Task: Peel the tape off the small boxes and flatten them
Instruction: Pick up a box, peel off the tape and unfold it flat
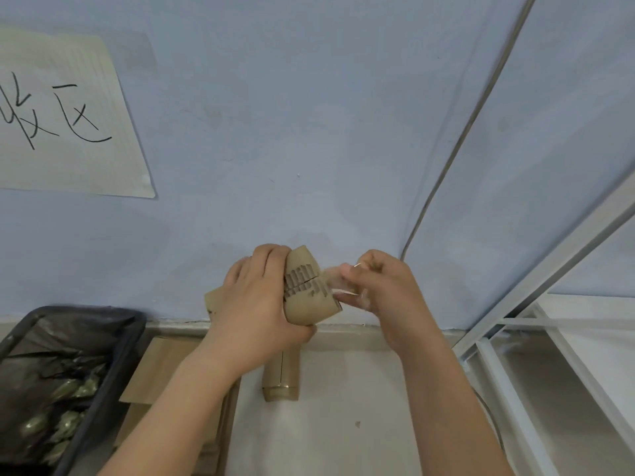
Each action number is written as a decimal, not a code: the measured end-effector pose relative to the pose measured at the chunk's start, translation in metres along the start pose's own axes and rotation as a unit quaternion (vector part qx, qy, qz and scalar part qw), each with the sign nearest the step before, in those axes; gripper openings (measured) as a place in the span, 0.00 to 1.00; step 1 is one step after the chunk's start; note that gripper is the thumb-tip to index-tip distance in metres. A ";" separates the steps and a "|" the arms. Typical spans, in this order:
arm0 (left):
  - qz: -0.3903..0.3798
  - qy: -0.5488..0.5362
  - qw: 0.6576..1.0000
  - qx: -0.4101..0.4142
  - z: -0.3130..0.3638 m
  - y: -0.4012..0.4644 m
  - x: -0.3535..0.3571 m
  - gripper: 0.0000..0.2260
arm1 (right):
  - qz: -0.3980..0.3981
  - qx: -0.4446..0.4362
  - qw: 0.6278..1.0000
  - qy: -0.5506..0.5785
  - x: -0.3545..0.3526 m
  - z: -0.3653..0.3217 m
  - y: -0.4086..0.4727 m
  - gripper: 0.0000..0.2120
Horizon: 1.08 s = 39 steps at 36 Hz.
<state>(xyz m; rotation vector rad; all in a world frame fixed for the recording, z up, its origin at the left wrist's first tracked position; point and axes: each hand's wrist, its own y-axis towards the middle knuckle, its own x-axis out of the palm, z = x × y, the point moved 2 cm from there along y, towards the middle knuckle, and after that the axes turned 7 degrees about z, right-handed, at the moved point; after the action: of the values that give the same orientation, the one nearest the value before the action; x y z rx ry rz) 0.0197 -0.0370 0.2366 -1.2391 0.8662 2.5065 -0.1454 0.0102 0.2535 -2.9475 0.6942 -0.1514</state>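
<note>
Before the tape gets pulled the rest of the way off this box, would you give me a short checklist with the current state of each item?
1. Left hand grips the small box: ok.
2. Right hand pinches the clear tape: ok.
3. Tape fully off the box: not ok, one end is attached.
4. Box flattened: not ok.
5. Black bin within view for the tape: ok.
6. Second box on the floor untaped: cannot tell.

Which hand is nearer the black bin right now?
Left. The left hand grips the small box closer to the black bin; the right hand, pinching the tape, is farther away.
</note>
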 end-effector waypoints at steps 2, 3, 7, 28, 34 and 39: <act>0.000 -0.029 0.999 -0.015 -0.004 0.000 -0.004 0.42 | 0.022 0.030 0.993 0.110 -0.005 -0.003 0.001 0.14; -0.003 -0.050 0.998 -0.025 -0.006 0.000 -0.007 0.43 | 0.035 0.039 0.985 0.165 -0.011 -0.005 0.002 0.14; -0.006 -0.110 0.993 -0.036 -0.009 -0.003 -0.013 0.41 | 0.077 0.010 0.969 0.233 -0.031 -0.012 0.005 0.11; 0.066 -0.220 0.973 -0.019 -0.005 -0.003 -0.016 0.36 | 0.175 -0.059 0.982 -0.032 -0.019 -0.016 -0.004 0.10; 0.065 -0.218 0.974 -0.002 -0.007 -0.003 -0.015 0.38 | 0.239 -0.143 0.959 -0.046 -0.025 -0.022 -0.009 0.18; 0.073 -0.259 0.963 -0.007 -0.003 -0.004 -0.017 0.39 | 0.164 -0.082 0.982 -0.032 -0.018 -0.023 -0.010 0.08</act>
<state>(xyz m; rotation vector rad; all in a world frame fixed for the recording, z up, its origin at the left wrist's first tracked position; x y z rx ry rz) 0.0340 -0.0347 0.2467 -0.4816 0.8220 2.7539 -0.1601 0.0259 0.2763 -2.9156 1.2220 0.0305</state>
